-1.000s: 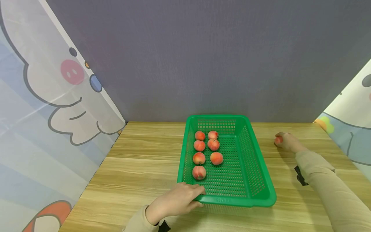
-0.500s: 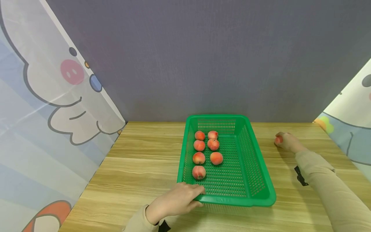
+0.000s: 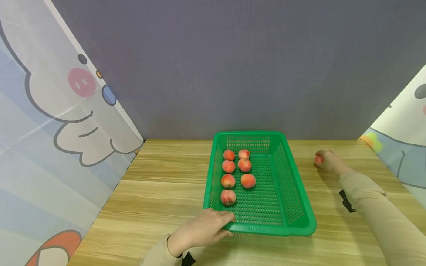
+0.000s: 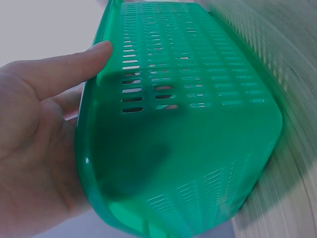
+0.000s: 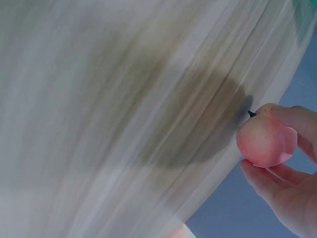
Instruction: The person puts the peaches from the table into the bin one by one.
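A green plastic basket (image 3: 266, 229) stands on the table, with several peaches inside it, mostly along its left side. At its near rim, my left hand (image 3: 202, 228) grips the edge. In the left wrist view the thumb (image 4: 79, 67) lies on one face of the basket wall, and the other fingers are behind the rim, partly hidden. Off to the right of the basket, my right hand (image 3: 331, 162) holds a peach (image 5: 267, 141) between thumb and fingers, low over the table. A short dark stem shows on that peach.
The wooden table (image 3: 159, 184) extends on both sides of the basket. A grey panel (image 3: 233, 66) rises along its back edge. Cartoon-printed curtains (image 3: 43, 147) hang at the left and right.
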### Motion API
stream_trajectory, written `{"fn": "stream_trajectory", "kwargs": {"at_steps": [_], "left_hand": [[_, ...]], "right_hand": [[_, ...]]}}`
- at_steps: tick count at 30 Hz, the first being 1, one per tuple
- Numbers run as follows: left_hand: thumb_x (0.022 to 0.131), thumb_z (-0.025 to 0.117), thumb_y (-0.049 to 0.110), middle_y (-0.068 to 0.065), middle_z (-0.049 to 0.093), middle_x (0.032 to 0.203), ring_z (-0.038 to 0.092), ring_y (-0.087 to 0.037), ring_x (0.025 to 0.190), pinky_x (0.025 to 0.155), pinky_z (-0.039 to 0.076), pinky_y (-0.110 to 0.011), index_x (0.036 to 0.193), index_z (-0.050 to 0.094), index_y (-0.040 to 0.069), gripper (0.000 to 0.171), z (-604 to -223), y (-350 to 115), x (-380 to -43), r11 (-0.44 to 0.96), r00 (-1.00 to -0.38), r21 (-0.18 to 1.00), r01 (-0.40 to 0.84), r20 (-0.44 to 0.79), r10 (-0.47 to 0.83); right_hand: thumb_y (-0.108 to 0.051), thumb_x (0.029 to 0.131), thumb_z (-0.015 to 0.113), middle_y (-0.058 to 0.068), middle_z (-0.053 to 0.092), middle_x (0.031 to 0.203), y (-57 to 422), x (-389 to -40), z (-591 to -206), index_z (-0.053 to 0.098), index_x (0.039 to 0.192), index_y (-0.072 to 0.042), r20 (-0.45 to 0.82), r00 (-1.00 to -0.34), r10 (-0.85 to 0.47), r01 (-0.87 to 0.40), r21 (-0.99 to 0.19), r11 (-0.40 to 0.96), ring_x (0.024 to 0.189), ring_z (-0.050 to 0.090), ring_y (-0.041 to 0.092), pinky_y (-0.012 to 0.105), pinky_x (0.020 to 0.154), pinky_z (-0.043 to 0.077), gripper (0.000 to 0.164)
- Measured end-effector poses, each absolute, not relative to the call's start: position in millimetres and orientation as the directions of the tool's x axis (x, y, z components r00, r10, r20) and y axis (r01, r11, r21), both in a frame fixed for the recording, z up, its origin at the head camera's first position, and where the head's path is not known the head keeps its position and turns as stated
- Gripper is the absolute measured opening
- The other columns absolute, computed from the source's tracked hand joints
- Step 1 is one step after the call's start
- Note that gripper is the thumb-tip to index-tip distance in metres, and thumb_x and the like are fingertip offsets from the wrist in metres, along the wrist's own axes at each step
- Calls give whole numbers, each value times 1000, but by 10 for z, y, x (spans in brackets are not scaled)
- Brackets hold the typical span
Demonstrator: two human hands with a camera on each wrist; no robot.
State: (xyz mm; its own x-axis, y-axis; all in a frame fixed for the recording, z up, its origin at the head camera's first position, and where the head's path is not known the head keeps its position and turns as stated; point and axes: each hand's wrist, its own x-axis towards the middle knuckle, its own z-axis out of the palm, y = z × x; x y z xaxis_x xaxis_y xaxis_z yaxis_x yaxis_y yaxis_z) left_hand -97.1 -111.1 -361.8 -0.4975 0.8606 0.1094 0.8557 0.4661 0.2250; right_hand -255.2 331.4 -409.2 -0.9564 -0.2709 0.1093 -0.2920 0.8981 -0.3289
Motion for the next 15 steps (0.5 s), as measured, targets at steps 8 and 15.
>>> {"fn": "stream_trajectory", "kwargs": {"at_steps": [8, 15], "left_hand": [[79, 66, 26, 10, 56, 80, 40, 5, 61, 56, 35, -12, 93, 53, 14, 22, -3627, -1118, -981, 458, -492, 228, 859, 120, 862], [80, 65, 27, 11, 55, 81, 41, 4, 62, 56, 35, -13, 93, 53, 16, 21, -3604, -1106, -969, 484, -512, 228, 845, 82, 855]], "right_hand": [[-6, 72, 64, 37, 52, 88, 3272, -2538, -3982, 47, 101, 20, 117, -952, -284, -307, -335, 891, 83, 48, 52, 56, 72, 40, 43], [-7, 75, 64, 36, 52, 91, 3249, -2528, -3892, 46, 106, 19, 103, -953, -284, -302, -317, 899, 81, 50, 49, 54, 69, 41, 44]]}}
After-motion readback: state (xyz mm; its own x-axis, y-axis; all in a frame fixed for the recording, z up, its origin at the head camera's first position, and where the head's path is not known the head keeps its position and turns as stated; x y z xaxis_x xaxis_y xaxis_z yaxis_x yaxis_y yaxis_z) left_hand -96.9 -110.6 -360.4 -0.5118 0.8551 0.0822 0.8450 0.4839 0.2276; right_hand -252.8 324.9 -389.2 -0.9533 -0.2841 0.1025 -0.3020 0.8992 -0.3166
